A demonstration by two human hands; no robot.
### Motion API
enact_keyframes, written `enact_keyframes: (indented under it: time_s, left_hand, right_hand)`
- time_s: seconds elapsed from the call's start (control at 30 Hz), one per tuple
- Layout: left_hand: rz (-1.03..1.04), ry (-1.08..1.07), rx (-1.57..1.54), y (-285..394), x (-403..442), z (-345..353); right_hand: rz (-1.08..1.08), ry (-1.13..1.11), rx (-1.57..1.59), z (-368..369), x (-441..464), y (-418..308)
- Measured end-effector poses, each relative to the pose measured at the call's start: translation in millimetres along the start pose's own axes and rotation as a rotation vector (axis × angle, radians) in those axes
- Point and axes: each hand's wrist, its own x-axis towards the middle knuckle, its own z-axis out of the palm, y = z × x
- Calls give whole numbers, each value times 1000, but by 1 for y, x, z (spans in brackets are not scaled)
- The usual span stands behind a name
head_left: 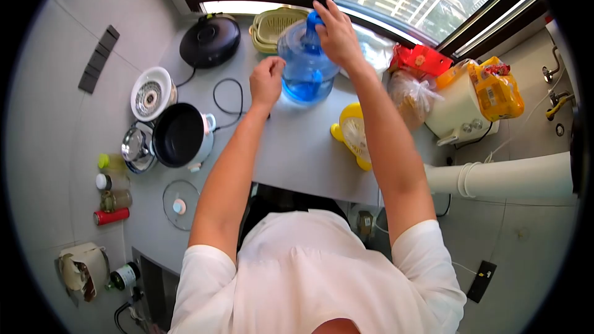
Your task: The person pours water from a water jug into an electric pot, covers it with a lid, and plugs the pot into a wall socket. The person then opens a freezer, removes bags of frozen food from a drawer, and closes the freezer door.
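Fingers (335, 13) of the right hand (341, 40) spread over a round, translucent blue jug (304, 74), left hand (266, 80) curled beside it, grip unclear.

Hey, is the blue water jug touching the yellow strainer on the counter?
Apart. The head view shows it: a strip of bare gray countertop separates the base of the blue water jug from the yellow strainer.

Pot (179, 136), jug (303, 88) and colander (354, 135) bound the open counter (291, 158).
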Motion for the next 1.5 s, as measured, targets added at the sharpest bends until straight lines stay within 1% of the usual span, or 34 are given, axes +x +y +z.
enact_keyframes:
  time_s: [0.03,0.07,0.1,0.17,0.2,0.27,0.37,0.4,0.43,0.47,0.5,0.53,0.57,0.63,0.67,0.73,0.77,0.8,0.83,0.93,1.0,1.03,1.17,1.23,1.27,1.3,1.33,1.37,1.4,1.43,1.47,1.5]
  left_hand:
    - [-35,-11,5,-1,-6,0]
    - [-59,-9,-2,2,-7,-1]
    - [-74,-3,-9,5,-8,-3]
    - [-101,-10,19,8,-13,-6]
    - [-127,-19,18,8,-16,-6]
    - [-154,-20,21,7,-19,-7]
    - [-113,21,15,-3,-28,-7]
    - [-152,24,-9,-4,-33,-9]
    - [-191,30,-33,-5,-37,-12]
    - [-196,51,-27,-8,-42,-16]
    - [-262,44,-112,-14,-49,-21]
    - [-330,40,-198,-18,-57,-30]
    - [-340,73,-187,-22,-66,-40]
    - [-448,124,-446,-24,-87,-69]
    - [-451,164,-433,-24,-101,-87]
    - [-559,220,-532,-19,-126,-126]
    - [-549,254,-524,-19,-141,-147]
    - [-542,284,-526,-26,-159,-167]
    - [-535,318,-531,-32,-180,-188]
    - [-536,476,-525,-38,-249,-252]
    - [-594,610,-491,-38,-302,-302]
    - [-587,676,-481,-42,-333,-328]
    - [-598,911,-378,-44,-472,-426]
    - [-624,1032,-247,-36,-543,-473]
    - [-621,1093,-238,-35,-578,-497]
    - [-683,1138,-139,-37,-613,-518]
    - [-745,1174,-41,-41,-644,-536]
    - [-747,1212,-33,-45,-675,-555]
    - [-740,1230,109,-49,-708,-573]
    - [-735,1239,248,-52,-735,-588]
    - [-793,1270,321,-56,-759,-603]
    - [-800,1290,323,-61,-782,-615]
  right_hand:
    - [-22,-63,85,2,3,3]
    - [29,-102,-20,-3,5,-5]
    - [104,-68,-116,-1,8,-6]
    - [293,-130,-278,-12,15,-28]
    - [291,-134,-272,-8,14,-25]
    - [217,48,-286,0,11,-19]
    - [239,-27,-203,5,-1,-13]
    - [335,-15,-237,-8,-2,-32]
    - [324,-21,-226,-12,-9,-39]
    - [388,-28,-179,-14,-13,-45]
    - [450,-38,-127,-13,-15,-51]
    - [387,30,-36,-4,-25,-56]
    - [367,14,-10,5,-36,-64]
    - [421,-144,133,15,-59,-90]
    - [398,-162,162,22,-72,-104]
    - [352,-301,217,39,-96,-129]
    - [326,-308,242,47,-108,-145]
    - [328,-361,269,55,-120,-161]
    - [324,-418,292,63,-131,-179]
    - [194,-504,319,85,-160,-251]
    - [130,-581,379,93,-177,-314]
    - [110,-640,410,97,-188,-350]
    - [-95,-750,530,110,-256,-499]
    - [-192,-848,590,104,-299,-577]
    - [-241,-913,617,100,-320,-614]
    - [-284,-939,639,97,-343,-647]
    - [-336,-969,685,96,-364,-678]
    - [-383,-992,728,95,-385,-708]
    - [-395,-1055,726,89,-403,-737]
    - [-417,-1069,734,88,-421,-762]
    - [-479,-1114,720,89,-437,-786]
    - [-541,-1157,706,88,-453,-806]
